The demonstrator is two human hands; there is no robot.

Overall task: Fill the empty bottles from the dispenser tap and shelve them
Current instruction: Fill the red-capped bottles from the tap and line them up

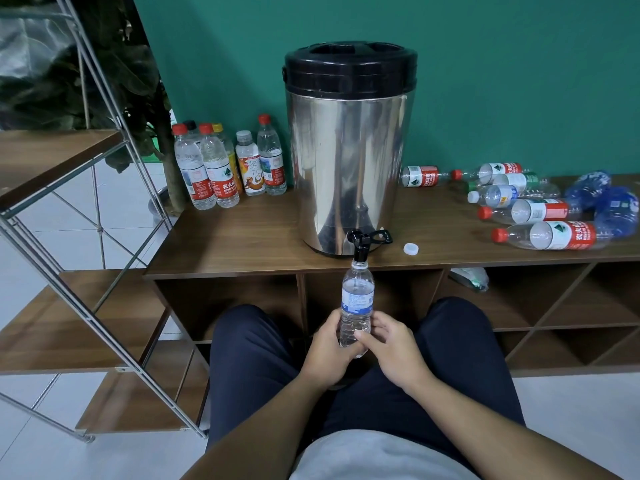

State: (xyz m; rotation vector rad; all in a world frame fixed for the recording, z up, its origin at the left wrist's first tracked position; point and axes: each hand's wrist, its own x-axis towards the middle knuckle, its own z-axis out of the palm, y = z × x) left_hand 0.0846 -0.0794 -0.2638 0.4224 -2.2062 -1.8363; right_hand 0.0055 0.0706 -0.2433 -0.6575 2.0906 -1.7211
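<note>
At the centre of the frame, below the table edge, I hold a small clear bottle (356, 306) upright with its open mouth right under the black tap (358, 245) of the steel dispenser (349, 150). My left hand (327, 344) wraps the lower body; my right hand (388, 344) pinches the same part, thumb on the front. The thin plastic will likely dent if I squeeze, and it should grow heavier as water rises, so I judge a low, gentle hold steadiest. Its white cap (411, 248) lies on the table (242, 237), right of the tap. Empty bottles (540, 209) lie at the right.
</note>
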